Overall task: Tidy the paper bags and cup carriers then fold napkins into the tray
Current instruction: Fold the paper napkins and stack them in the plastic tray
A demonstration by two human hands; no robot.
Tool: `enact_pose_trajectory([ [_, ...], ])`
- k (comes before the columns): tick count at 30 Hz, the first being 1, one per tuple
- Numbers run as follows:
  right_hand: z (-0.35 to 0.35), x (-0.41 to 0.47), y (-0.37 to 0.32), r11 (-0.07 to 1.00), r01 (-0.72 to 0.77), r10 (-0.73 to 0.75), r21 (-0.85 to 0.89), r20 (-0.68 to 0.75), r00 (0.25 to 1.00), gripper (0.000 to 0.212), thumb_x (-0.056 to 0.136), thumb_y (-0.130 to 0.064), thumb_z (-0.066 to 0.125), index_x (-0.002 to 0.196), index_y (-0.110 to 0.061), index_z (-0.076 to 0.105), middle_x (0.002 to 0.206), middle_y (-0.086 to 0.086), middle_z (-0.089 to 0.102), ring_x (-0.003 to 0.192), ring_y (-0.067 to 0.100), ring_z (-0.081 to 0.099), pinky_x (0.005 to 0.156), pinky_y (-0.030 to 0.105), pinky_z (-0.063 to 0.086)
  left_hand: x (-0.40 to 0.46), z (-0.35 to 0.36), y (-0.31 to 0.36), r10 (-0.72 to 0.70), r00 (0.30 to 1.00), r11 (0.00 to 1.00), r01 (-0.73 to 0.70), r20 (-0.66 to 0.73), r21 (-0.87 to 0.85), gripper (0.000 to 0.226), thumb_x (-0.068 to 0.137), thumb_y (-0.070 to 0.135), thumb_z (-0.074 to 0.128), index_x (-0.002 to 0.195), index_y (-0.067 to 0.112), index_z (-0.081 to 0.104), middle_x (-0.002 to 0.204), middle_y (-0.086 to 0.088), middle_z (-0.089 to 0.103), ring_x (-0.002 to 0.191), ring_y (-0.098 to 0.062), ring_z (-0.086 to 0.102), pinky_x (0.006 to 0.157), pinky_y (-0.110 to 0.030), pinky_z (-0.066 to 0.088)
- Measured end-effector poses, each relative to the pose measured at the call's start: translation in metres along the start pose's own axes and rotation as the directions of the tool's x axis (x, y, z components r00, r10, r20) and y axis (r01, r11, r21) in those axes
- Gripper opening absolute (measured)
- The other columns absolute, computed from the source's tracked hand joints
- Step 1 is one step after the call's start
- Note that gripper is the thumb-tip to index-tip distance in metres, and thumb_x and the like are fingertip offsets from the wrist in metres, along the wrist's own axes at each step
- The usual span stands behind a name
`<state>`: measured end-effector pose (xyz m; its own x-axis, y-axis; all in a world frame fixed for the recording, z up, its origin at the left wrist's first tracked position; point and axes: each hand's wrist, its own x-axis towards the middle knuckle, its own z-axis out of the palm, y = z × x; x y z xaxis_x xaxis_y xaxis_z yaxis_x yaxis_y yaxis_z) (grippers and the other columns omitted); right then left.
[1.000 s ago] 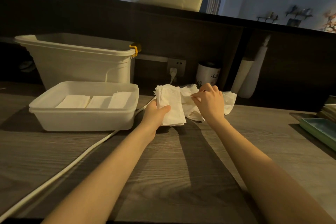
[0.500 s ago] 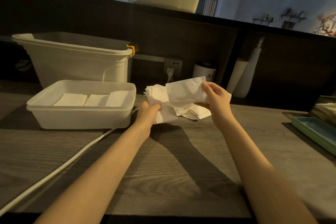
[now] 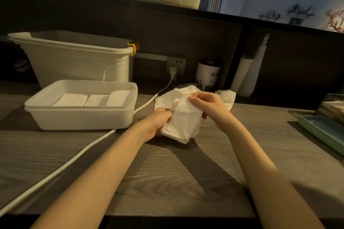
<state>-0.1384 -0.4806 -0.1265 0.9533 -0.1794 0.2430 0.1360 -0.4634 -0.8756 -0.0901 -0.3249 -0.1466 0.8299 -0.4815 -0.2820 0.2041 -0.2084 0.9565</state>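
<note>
Three folded napkins lie in the one tray. Left hand and right hand each have a closed grip on the napkin stack.

The right hand brought the lifted napkin down onto the stack. The left hand drew the stack nearer.

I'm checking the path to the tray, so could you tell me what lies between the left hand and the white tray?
In the head view, a white cable crosses the wooden counter between the left hand and the white tray.
</note>
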Motion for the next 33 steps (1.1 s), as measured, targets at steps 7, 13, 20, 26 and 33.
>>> enact_pose_trajectory([
  [7,0.007,0.004,0.007,0.961,0.106,-0.114,-0.255,-0.018,0.993,0.021,0.093,-0.027,0.056,0.108,-0.017,0.067,0.086,-0.019,0.057,0.075,-0.002,0.053,0.058,0.011,0.04,-0.003,0.004,0.002,0.021,0.996,0.999,-0.017,0.084,-0.044,0.026,0.095,0.049,0.037,0.11,0.028,0.045,0.095,0.001,0.061,0.085,-0.013,0.06,0.068,-0.025,0.05],
  [13,0.009,0.01,0.01,0.986,-0.059,0.087,0.159,-0.179,0.98,0.028,0.091,-0.03,0.059,0.118,-0.022,0.054,0.112,-0.003,0.057,0.105,0.014,0.058,0.081,0.032,0.056,0.0,0.002,-0.002,0.112,0.994,0.994,-0.112,-0.023,0.0,0.043,0.093,0.025,0.054,0.133,0.019,0.041,0.111,0.0,0.057,0.101,-0.017,0.056,0.08,-0.032,0.05],
  [20,0.019,0.008,0.014,0.997,-0.08,0.074,0.002,-0.389,0.918,0.048,0.087,-0.035,0.064,0.127,-0.017,0.044,0.12,0.003,0.05,0.105,0.018,0.056,0.085,0.031,0.053,0.003,0.004,-0.005,0.205,0.952,0.972,-0.225,-0.228,-0.067,0.042,0.093,0.026,0.054,0.132,0.017,0.042,0.122,-0.003,0.054,0.108,-0.019,0.052,0.083,-0.032,0.045],
  [26,0.032,0.003,0.008,0.995,-0.085,0.068,-0.044,-0.297,0.953,0.053,0.084,-0.036,0.068,0.127,-0.015,0.045,0.096,-0.003,0.058,0.085,0.009,0.059,0.07,0.023,0.053,0.005,0.007,-0.009,0.265,0.932,0.961,-0.276,-0.248,-0.01,0.047,0.091,0.026,0.056,0.134,0.017,0.04,0.125,-0.005,0.055,0.109,-0.019,0.055,0.079,-0.03,0.047],
  [33,0.03,0.002,0.011,0.974,-0.032,-0.057,-0.226,-0.376,0.925,0.044,0.083,-0.031,0.07,0.121,-0.012,0.058,0.093,-0.006,0.058,0.085,0.007,0.057,0.069,0.017,0.049,0.008,0.008,-0.011,0.186,0.959,0.976,-0.205,-0.212,-0.071,0.047,0.091,0.031,0.056,0.133,0.017,0.042,0.117,-0.004,0.057,0.103,-0.02,0.056,0.076,-0.03,0.049],
])
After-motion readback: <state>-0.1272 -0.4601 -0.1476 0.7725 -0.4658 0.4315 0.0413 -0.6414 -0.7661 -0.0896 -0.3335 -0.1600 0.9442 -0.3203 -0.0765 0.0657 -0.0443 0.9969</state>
